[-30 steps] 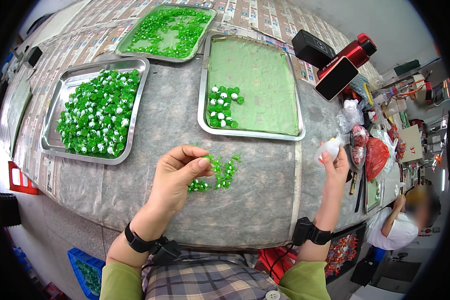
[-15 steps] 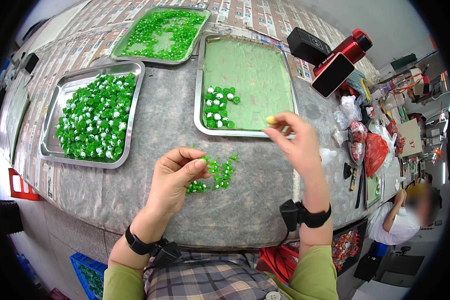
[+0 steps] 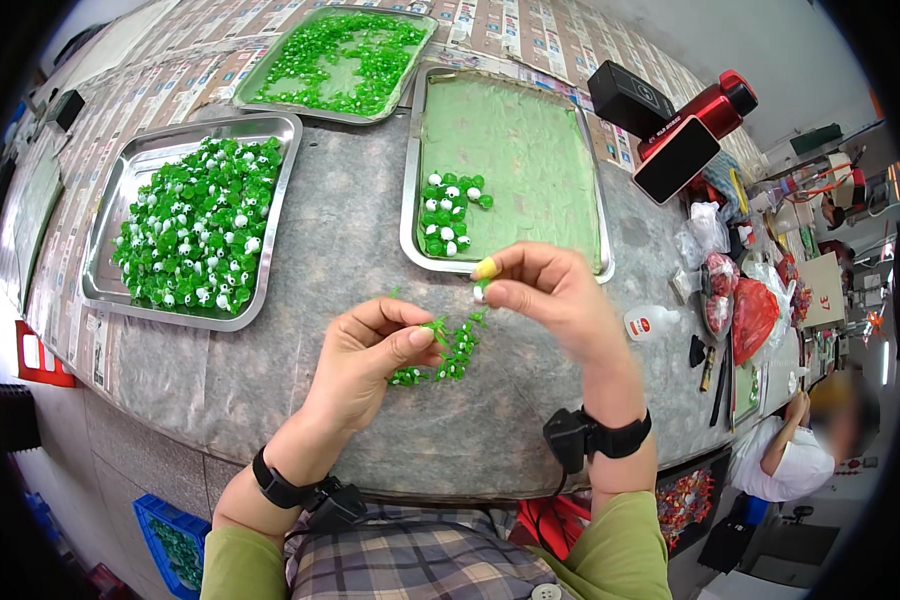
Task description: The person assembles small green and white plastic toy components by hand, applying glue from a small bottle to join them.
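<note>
My left hand (image 3: 360,360) is closed in a pinch on a small spiky green plastic piece (image 3: 438,328). Close by on its right, my right hand (image 3: 550,295), with a yellow cover on a fingertip, pinches a small green-and-white bead piece (image 3: 480,292). The two held pieces are apart. Below the hands lies a loose cluster of small green pieces (image 3: 458,358) on the grey table cover. Just beyond my right hand is a metal tray (image 3: 515,140) lined with green sheet. A small group of green-and-white bead pieces (image 3: 444,225) sits in its near left part.
On the left, a metal tray (image 3: 105,240) holds a heap of green-and-white pieces. A tray (image 3: 270,82) of green pieces stands at the back. A phone (image 3: 677,160) leans on a red bottle at right, near a black box (image 3: 625,97). A white bottle (image 3: 650,320) lies closer.
My right hand has come left and toward me from the tray's near edge, and a green-and-white bead piece now shows in its fingers. My left hand has shifted slightly right, still pinching its piece.
</note>
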